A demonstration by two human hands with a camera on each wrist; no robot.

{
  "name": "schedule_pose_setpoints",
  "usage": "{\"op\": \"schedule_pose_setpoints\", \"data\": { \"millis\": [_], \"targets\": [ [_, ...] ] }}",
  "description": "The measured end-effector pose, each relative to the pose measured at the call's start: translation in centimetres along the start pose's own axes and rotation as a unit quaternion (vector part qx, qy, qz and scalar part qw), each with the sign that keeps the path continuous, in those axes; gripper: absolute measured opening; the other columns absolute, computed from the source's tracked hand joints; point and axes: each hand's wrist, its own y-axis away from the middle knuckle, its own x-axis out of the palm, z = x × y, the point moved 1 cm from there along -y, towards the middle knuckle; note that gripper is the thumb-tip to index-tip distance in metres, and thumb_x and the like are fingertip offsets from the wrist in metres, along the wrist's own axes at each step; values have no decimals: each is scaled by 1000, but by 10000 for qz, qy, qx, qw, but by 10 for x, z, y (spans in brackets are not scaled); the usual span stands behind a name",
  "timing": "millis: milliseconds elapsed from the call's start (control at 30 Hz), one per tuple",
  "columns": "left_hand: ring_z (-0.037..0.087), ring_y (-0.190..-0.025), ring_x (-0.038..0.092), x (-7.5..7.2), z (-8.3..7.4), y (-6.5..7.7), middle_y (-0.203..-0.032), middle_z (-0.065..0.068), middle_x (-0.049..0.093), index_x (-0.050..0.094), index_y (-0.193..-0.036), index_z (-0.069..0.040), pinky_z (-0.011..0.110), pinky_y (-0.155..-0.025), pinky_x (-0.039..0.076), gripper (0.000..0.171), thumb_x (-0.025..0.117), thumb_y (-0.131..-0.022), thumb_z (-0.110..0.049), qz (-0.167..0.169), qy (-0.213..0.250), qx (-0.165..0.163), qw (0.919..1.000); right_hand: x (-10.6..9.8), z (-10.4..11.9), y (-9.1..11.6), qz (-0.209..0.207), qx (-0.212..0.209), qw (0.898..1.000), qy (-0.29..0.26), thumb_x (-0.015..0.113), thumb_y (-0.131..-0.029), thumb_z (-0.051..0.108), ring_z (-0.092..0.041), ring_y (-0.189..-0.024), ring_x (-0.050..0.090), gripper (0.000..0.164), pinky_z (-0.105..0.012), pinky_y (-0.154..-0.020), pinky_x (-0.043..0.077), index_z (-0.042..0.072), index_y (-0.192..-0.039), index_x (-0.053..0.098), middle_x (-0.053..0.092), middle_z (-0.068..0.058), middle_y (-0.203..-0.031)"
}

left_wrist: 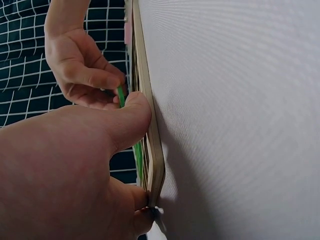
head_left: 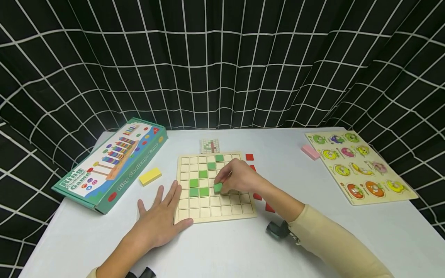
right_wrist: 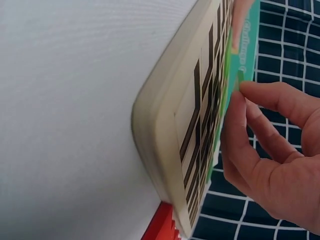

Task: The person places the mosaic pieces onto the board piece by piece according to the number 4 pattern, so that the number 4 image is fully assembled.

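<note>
A wooden grid board [head_left: 215, 211] lies in the middle of the table, with several green square tiles [head_left: 203, 174] set in its cells. My right hand [head_left: 240, 177] pinches one more green tile [head_left: 218, 188] between thumb and fingers, close over the board right of the others. In the right wrist view that tile [right_wrist: 240, 79] is tilted on edge at the fingertips. My left hand [head_left: 158, 220] rests at the board's left front corner, fingers spread and thumb [left_wrist: 137, 112] on the front edge.
Red tiles [head_left: 249, 157] lie along the board's right side, partly behind my forearm. A small pattern card [head_left: 209, 146] sits beyond the board. A yellow block [head_left: 150, 177] and a game box [head_left: 114, 162] stand left; a pink block [head_left: 310, 152] and a fruit puzzle board [head_left: 361, 166] lie right.
</note>
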Motion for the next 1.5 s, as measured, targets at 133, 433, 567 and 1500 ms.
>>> {"op": "schedule_pose_setpoints", "data": {
  "millis": [133, 433, 567, 1500],
  "targets": [
    [46, -161, 5, 0, 1, 0, -177, 3, 5, 13, -169, -13, 92, -105, 0, 105, 56, -94, -73, 5, 0, -6, 10000, 3, 2, -2, 65, -58, 9999, 63, 80, -72, -4, -15, -82, 62, 28, -27, -69, 51, 19, -88, 84, 71, 2, -81],
    [47, -160, 5, 1, 0, -1, -177, 3, 5, 13, -169, -14, 92, -104, 1, 106, 56, -93, -75, 6, -1, -13, 10000, 10, 7, -7, 60, -1, 9998, 210, 84, -69, -5, -13, -79, 62, 28, -25, -65, 50, 18, -85, 84, 71, 4, -76],
    [47, -160, 6, 1, 0, -1, -177, 3, 5, 13, -169, -13, 92, -104, 1, 106, 56, -93, -75, 9, -30, -11, 10000, 12, 8, -8, 27, 22, 9996, 290, 84, -68, -6, -13, -79, 62, 29, -26, -67, 51, 18, -84, 84, 71, 5, -75],
    [48, -160, 7, 0, -1, -1, -177, 4, 6, 15, -169, -13, 92, -104, 2, 106, 55, -94, -75, 5, -75, -15, 10000, 12, 6, -8, 219, -515, 9970, 537, 88, -68, -3, -13, -80, 65, 30, -28, -69, 55, 18, -90, 83, 75, 1, -85]
  ]
}}
